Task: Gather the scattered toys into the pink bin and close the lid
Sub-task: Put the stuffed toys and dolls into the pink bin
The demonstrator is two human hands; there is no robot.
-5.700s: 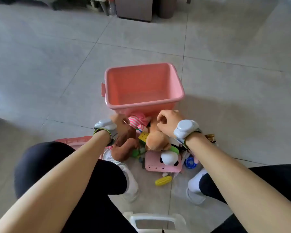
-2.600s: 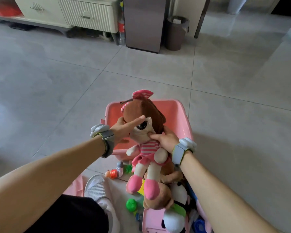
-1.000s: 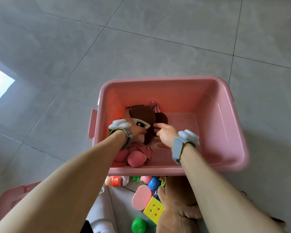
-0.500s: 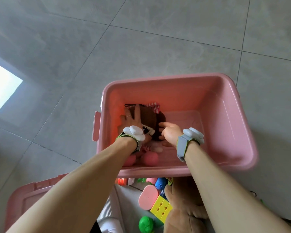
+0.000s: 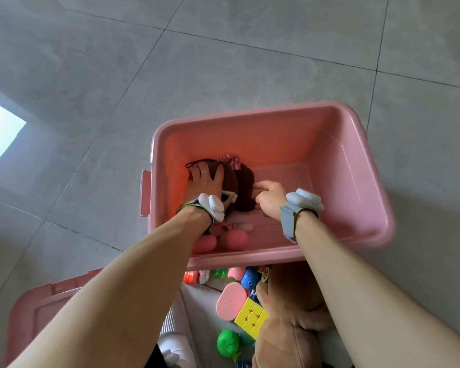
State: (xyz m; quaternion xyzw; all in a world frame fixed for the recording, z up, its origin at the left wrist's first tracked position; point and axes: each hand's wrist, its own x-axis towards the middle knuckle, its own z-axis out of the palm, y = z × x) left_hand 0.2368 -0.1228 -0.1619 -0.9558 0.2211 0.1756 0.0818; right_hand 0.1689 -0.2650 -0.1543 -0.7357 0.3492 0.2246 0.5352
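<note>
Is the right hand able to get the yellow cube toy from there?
Probably yes. The right hand is inside the pink bin and seems to hold nothing; the yellow cube toy lies uncovered on the floor beside that arm, so pulling back should do.

Both bare forearms reach forward and down from bottom of view, each wrist strapped with grey band carrying white device. Left hand [image 5: 206,181] lies palm down, fingers straight and spread, ring on one finger, pressing flat. Right hand [image 5: 270,199] sits just right of it, apart, back of hand up, fingers curled inward with tips bunched toward thumb; whether they pinch anything cannot be told.
</note>
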